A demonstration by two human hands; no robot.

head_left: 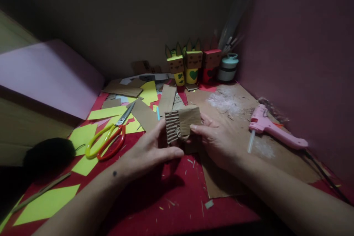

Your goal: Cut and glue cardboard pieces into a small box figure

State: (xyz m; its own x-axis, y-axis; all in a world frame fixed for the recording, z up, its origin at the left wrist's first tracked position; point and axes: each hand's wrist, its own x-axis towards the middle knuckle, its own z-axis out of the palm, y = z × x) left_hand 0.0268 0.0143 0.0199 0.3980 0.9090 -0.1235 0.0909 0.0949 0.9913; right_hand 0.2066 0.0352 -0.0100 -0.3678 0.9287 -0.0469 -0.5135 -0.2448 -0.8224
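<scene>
A small piece of cardboard is held up over the middle of the table. Its left part shows bare corrugated ridges, torn near the lower middle, while the right part is smooth. My right hand pinches it at the right edge, thumb on the front face and fingers behind. Around the left edge curls my left hand, its fingers partly hidden behind the piece and its thumb stretched along below. Scissors with yellow and red handles lie left of my left hand. A pink glue gun rests to the right, a glue stick poking from it.
Yellow paper pieces and cardboard scraps cover the left of the red tablecloth. Several box-headed cardboard figures stand at the back beside a jar. Under the glue gun lies a brown board; its cord trails right.
</scene>
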